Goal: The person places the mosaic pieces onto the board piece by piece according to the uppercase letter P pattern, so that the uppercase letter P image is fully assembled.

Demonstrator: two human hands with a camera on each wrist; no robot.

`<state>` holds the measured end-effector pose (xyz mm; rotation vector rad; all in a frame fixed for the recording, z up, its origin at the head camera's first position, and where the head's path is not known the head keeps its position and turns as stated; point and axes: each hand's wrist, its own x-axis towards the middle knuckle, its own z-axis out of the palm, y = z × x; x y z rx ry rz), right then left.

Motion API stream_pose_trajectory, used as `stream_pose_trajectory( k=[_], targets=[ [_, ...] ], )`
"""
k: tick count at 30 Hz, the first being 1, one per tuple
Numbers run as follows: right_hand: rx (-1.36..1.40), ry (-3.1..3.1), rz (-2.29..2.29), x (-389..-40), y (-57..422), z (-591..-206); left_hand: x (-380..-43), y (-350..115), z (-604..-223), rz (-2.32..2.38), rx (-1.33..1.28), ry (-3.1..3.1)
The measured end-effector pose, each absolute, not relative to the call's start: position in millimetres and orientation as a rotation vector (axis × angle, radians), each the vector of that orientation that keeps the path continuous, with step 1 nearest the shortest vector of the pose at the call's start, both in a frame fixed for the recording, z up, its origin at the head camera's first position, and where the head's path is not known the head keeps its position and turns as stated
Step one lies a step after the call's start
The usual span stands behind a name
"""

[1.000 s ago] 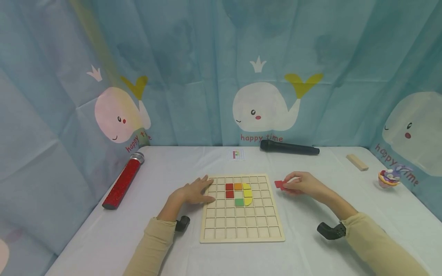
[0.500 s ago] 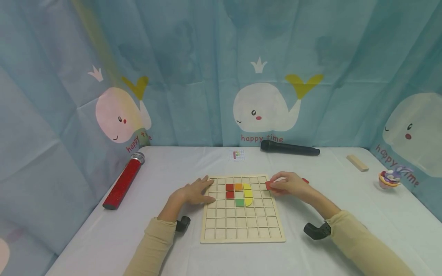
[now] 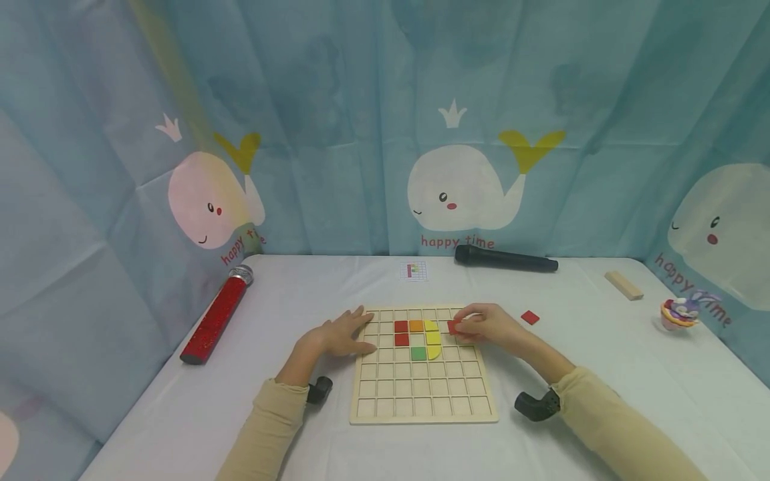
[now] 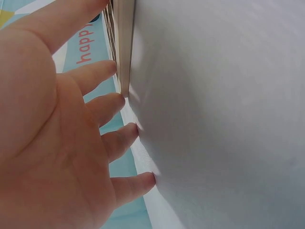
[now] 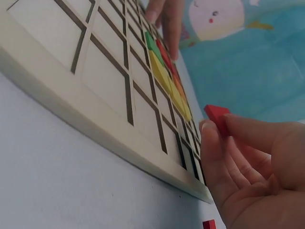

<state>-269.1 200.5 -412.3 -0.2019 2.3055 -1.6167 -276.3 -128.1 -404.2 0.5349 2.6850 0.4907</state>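
A wooden grid board (image 3: 424,387) lies at the middle of the table. Set in its squares are red tiles (image 3: 401,339), an orange tile (image 3: 416,326), yellow tiles (image 3: 432,338) with rounded ends, and a green tile (image 3: 418,353). My left hand (image 3: 339,334) rests at the board's left edge, fingers spread, thumb on the rim; the left wrist view shows fingertips along that edge. Between thumb and fingertip my right hand (image 3: 490,327) pinches a red square tile (image 5: 218,117), over the board's upper right squares. Another red tile (image 3: 530,317) lies on the cloth beyond that hand.
At the table's back are a small pattern card (image 3: 414,270) and a black microphone (image 3: 505,258). A red glittery microphone (image 3: 218,314) lies at left. A wooden block (image 3: 623,284) and a cupcake-shaped figurine (image 3: 680,312) sit at right.
My right hand has moved left with the red tile, from beside the board to above its right squares. The loose red tile on the cloth is uncovered. My left hand has stayed put.
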Motion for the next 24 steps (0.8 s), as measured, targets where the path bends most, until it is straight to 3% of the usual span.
stream_pose_trajectory(
  k=[24],
  targets=[
    [-0.163, 2.284, -1.586, -256, 156, -408, -280, -128, -406, 0.479, 0.516, 2.678]
  ],
)
